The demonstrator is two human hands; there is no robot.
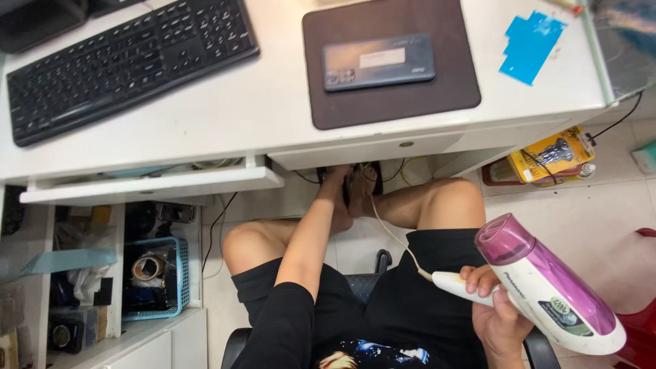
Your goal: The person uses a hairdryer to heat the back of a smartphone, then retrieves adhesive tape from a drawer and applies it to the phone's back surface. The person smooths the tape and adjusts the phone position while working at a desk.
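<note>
A pink-and-white hair dryer (547,287) with a rounded magenta nozzle sits at four o'clock in the view, nozzle tilted toward eleven o'clock, gripped around its white handle by the right hand (497,316). The left hand (335,179) reaches straight to twelve o'clock under the white desk (273,102); whether it grips anything cannot be told. A cream cord (391,232) trails from the handle toward it.

A pink-and-white hair dryer (547,287) is gripped by the right hand (499,318); the left hand (335,179) is stretched under the desk (260,102).
</note>
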